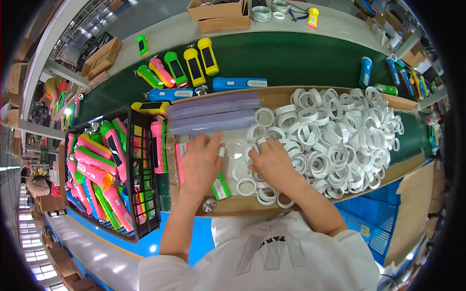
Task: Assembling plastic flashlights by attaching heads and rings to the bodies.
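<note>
My left hand (200,162) is over the left part of a cardboard tray (233,206), back upward, fingers apart, with a white wrap on one digit. Beneath and beside it lie a green flashlight (221,187) and a pink flashlight (182,157), both partly hidden by it. My right hand (275,165) is at the left edge of a heap of white rings (335,140), its fingertips closed on a white ring (249,153). Between the hands lies a clear round lens (235,151). A shiny reflector cup (209,205) sits by the tray's near edge.
Purple film-wrapped rolls (213,121) lie at the tray's far left. A black crate (138,194) full of coloured flashlights stands left. More flashlights, including a yellow one (208,56), rest on the green belt (291,63). A blue crate (371,218) is at lower right.
</note>
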Tool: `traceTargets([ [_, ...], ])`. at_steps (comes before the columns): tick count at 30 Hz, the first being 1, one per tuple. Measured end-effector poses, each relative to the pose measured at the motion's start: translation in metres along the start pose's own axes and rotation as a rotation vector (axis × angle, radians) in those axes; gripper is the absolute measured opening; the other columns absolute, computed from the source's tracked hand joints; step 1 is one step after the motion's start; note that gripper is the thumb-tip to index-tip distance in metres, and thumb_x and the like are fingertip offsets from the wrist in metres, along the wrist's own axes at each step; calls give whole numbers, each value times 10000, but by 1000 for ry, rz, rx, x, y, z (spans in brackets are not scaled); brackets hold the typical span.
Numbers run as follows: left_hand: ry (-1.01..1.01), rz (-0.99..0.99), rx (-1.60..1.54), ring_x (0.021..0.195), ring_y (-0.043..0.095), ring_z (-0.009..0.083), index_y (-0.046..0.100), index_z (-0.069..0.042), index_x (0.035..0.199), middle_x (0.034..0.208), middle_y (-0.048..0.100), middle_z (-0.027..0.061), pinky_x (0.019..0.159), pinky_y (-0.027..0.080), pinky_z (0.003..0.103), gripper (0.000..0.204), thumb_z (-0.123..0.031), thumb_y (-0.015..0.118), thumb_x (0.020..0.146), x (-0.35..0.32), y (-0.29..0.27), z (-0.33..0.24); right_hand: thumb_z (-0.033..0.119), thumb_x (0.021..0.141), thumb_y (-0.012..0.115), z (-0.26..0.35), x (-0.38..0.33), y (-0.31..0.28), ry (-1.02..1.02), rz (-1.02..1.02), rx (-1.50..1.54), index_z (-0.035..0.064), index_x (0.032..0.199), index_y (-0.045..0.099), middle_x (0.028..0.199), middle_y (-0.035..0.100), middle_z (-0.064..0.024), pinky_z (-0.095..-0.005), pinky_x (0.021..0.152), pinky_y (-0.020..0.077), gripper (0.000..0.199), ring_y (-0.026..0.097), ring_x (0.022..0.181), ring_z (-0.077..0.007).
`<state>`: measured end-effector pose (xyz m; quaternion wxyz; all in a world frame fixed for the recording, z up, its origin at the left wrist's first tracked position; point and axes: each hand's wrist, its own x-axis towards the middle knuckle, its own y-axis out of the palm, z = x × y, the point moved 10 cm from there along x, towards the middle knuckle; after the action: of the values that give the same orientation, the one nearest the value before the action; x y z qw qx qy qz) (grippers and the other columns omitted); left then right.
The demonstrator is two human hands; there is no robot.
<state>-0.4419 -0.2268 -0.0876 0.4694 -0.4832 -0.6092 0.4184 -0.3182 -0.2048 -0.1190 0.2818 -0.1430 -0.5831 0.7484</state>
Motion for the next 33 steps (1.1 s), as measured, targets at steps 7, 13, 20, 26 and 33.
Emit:
traceTargets([
  [7, 529, -139, -30, 805, 561, 257, 693, -103, 931, 868, 538, 68, 673, 488, 370, 335, -7, 692, 610, 72, 26, -57, 210, 762, 744, -14, -1, -54, 0, -229, 361, 21, 877, 616, 1192, 537, -263, -418, 771, 529, 255, 592, 980, -383],
  [13, 496, 70, -188, 827, 578, 284, 712, -79, 902, 855, 539, 98, 685, 499, 363, 274, 17, 660, 651, 82, 30, -49, 129, 769, 761, -37, -11, -69, 150, -478, 614, 15, 1055, 571, 1197, 519, -272, -430, 786, 513, 362, 579, 993, -429],
  [20, -313, 200, -1170, 689, 604, 94, 681, 7, 983, 854, 660, 41, 596, 514, 241, 128, -47, 649, 871, 73, 12, -4, 133, 770, 762, -54, -11, -57, 239, -511, 743, -28, 1365, 375, 1201, 513, -269, -425, 852, 491, 728, 559, 1067, -410],
  [26, -181, 165, -992, 627, 610, 123, 688, -29, 1013, 882, 653, 33, 557, 514, 244, 183, -55, 692, 832, 112, 18, -19, 140, 759, 776, -64, -13, -49, 228, -584, 872, -26, 1372, 374, 1208, 495, -223, -384, 812, 497, 751, 590, 980, -312],
  [33, 322, 523, 28, 1127, 546, 340, 572, -57, 1228, 1178, 603, 164, 987, 440, 406, 513, -48, 646, 720, 218, 107, 10, 92, 723, 796, -69, -17, -45, 229, -688, 1019, -8, 1329, 437, 1095, 481, -141, -284, 654, 442, 711, 524, 783, -177],
])
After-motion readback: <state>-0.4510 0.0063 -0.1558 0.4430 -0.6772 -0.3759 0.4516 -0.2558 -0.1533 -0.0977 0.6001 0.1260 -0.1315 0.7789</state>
